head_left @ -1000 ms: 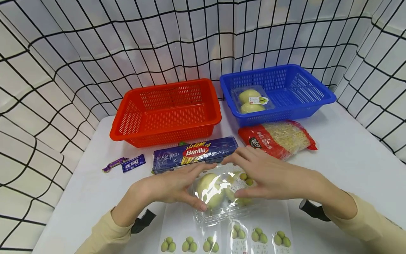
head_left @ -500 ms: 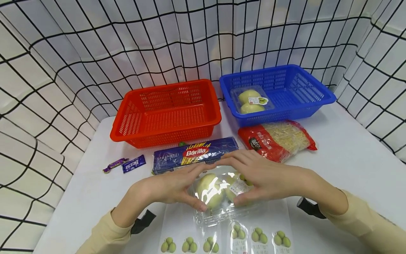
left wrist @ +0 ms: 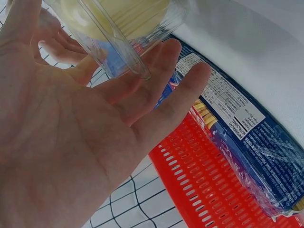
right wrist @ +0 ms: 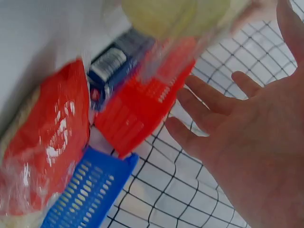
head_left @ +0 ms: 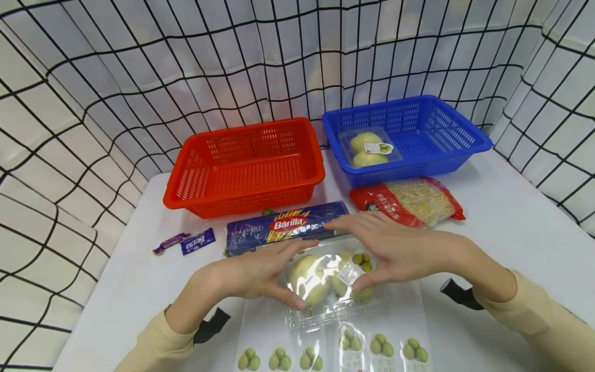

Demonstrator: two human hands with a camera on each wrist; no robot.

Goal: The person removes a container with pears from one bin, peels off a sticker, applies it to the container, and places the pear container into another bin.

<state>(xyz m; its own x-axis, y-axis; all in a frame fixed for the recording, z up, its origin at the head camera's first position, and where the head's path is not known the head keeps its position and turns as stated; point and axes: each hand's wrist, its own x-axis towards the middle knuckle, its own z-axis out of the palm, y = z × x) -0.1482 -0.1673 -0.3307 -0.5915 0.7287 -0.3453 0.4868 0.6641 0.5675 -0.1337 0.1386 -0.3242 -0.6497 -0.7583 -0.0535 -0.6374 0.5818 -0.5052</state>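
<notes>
Front and centre in the head view lies a clear plastic clamshell (head_left: 321,307) with pale yellow-green round fruits (head_left: 309,279) inside. A white sticker (head_left: 350,273) printed with green fruits is on its right part. My left hand (head_left: 246,271) is at the box's left side, thumb near its front and fingers reaching over the back; in the left wrist view its extended fingers (left wrist: 180,97) lie right at the plastic edge. Over the right side spreads my right hand (head_left: 400,253), thumb at the sticker's edge, fingers straight. In the right wrist view its fingertips are apart from the box.
Behind the box lie a blue spaghetti pack (head_left: 283,227) and a red pasta bag (head_left: 409,201). A red basket (head_left: 246,201) and a blue basket (head_left: 418,165) holding another fruit pack (head_left: 369,148) stand farther back. Two small candies (head_left: 197,241) lie left; a sticker sheet (head_left: 260,330) lies in front.
My right hand first moved slightly inward over the sticker, then back outward to the right, showing more of the sticker. My left hand has stayed in place.
</notes>
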